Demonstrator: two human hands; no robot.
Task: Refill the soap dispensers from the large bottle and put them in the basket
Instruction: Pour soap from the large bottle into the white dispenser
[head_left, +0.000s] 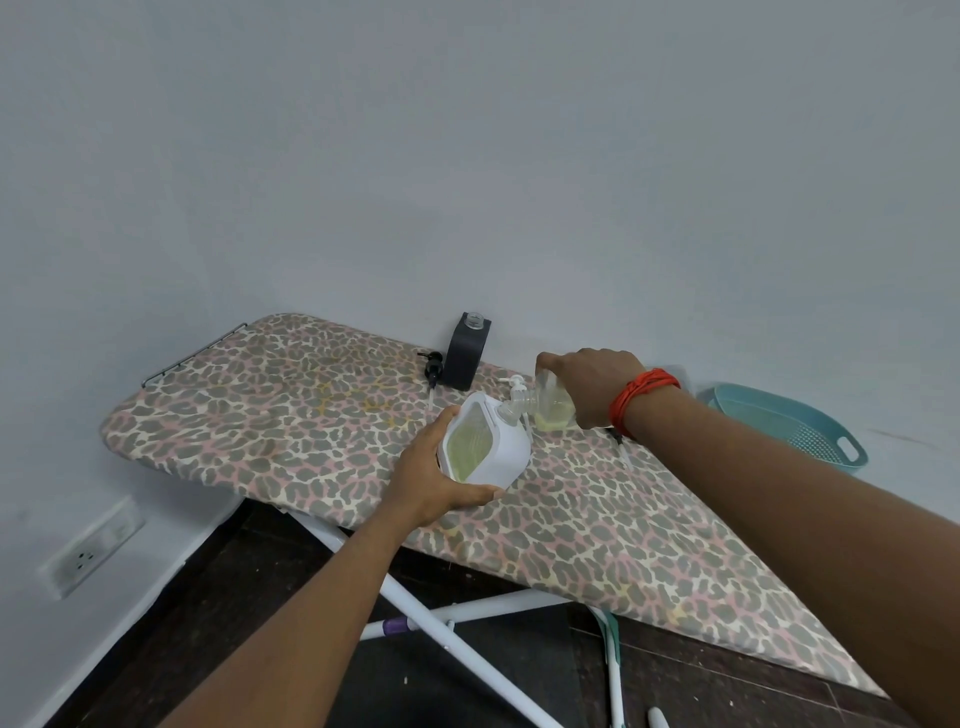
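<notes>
My left hand (441, 480) grips a white square soap dispenser (485, 444) with a clear window showing yellow-green soap; it is tilted on the ironing board (311, 410). My right hand (592, 382) holds the clear large bottle (550, 408) tipped sideways, its neck against the dispenser's opening, with a little yellow liquid inside. A dark grey dispenser (465, 353) stands uncapped at the board's far edge. Its black pump (432, 366) lies beside it. A white pump (514, 383) lies behind the white dispenser. The teal basket (800, 423) rests at the right.
The leopard-print board stands against a white wall on white crossed legs (415, 597) over a dark floor. A wall socket (85, 556) sits low on the left. The basket lies beyond the board's far right edge.
</notes>
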